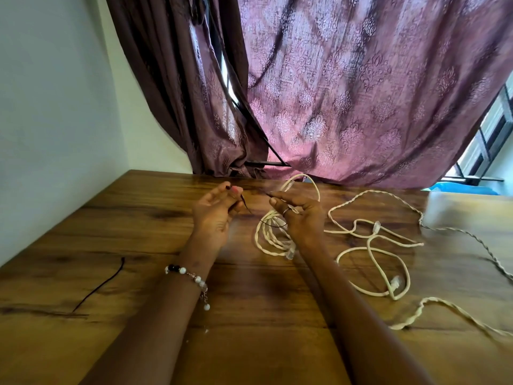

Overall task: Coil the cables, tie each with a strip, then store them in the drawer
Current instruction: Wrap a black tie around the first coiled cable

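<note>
A coiled cream cable (268, 234) hangs from my right hand (298, 215), which grips it and pinches one end of a thin dark strip (273, 225) that loops round the coil. My left hand (216, 209) pinches the strip's other end beside it. Both hands are raised a little above the wooden table (138, 218). A loose cream cable (372, 245) with clear plugs sprawls to the right. A twisted cream cable (455, 309) runs along the right side. A second dark strip (102, 284) lies on the table at the left.
A patterned purple curtain (347, 93) hangs behind the table's far edge. A white wall (55, 93) bounds the left side. A translucent plastic box (469, 209) sits at the right rear. No drawer is in view.
</note>
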